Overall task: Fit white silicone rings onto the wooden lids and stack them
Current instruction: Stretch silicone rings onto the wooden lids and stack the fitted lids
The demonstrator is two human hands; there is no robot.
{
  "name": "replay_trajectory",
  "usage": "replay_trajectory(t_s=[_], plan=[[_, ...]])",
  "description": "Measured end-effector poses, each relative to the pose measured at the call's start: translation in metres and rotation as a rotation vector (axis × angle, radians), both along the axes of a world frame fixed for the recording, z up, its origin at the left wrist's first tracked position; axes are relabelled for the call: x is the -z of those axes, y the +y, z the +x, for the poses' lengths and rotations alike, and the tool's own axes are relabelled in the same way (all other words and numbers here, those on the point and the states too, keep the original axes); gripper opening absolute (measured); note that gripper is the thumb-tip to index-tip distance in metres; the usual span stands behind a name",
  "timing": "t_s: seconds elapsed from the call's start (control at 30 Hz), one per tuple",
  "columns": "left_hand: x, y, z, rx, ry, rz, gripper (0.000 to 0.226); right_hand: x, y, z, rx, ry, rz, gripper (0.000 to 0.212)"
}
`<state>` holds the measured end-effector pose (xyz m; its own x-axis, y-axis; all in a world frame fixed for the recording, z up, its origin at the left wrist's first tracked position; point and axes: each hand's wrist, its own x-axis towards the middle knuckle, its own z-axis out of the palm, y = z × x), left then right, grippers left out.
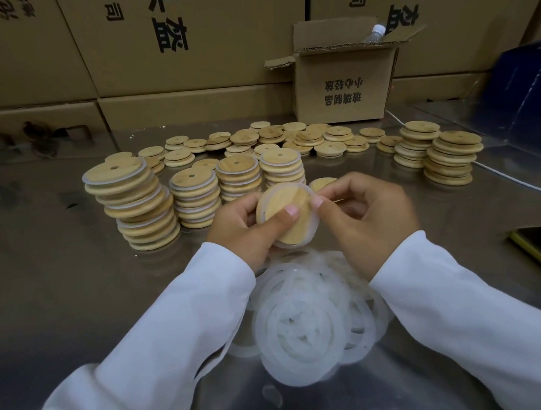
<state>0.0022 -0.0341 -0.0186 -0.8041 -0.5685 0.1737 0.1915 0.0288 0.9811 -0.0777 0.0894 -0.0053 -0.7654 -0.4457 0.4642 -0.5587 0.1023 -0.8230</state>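
My left hand [245, 229] grips a round wooden lid [287, 218], thumb pressed across its face. A white silicone ring [313, 217] sits around the lid's right edge, and my right hand [365, 213] pinches that ring with thumb and forefinger. Under my wrists lies a heap of loose white rings [308, 321]. Behind the hands stand several stacks of ringed lids [139, 204], the leftmost tall and leaning. Plain lids [291, 138] lie scattered further back, and two stacks of plain lids [450, 158] stand at the right.
The metal table [64, 275] carries it all. An open cardboard box [341, 84] with a plastic bottle in it stands at the back, before a wall of cartons. A white cable [510, 179] runs along the right; a yellow-edged flat object [540, 245] lies at the right edge.
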Motion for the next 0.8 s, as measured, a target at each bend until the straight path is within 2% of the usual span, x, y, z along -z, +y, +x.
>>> replay_trajectory(t_s=[0.17,0.27,0.47,0.67,0.8], plan=[[0.0,-0.001,0.001,0.001,0.022,-0.131,0.009,0.001,-0.002,0.0,-0.032,0.054,0.054,0.015],[-0.001,-0.001,0.001,-0.002,0.038,-0.166,0.007,-0.001,-0.001,-0.004,-0.036,-0.003,0.053,0.018],[-0.003,-0.006,0.005,0.049,0.013,-0.081,0.015,-0.01,0.003,-0.009,-0.121,-0.049,0.08,0.019],[-0.002,-0.005,0.003,0.064,0.027,-0.009,0.022,-0.012,0.004,-0.009,-0.19,-0.081,0.02,0.019],[-0.001,-0.004,0.001,-0.009,0.035,0.037,0.013,-0.007,0.002,-0.006,-0.211,-0.126,-0.04,0.013]])
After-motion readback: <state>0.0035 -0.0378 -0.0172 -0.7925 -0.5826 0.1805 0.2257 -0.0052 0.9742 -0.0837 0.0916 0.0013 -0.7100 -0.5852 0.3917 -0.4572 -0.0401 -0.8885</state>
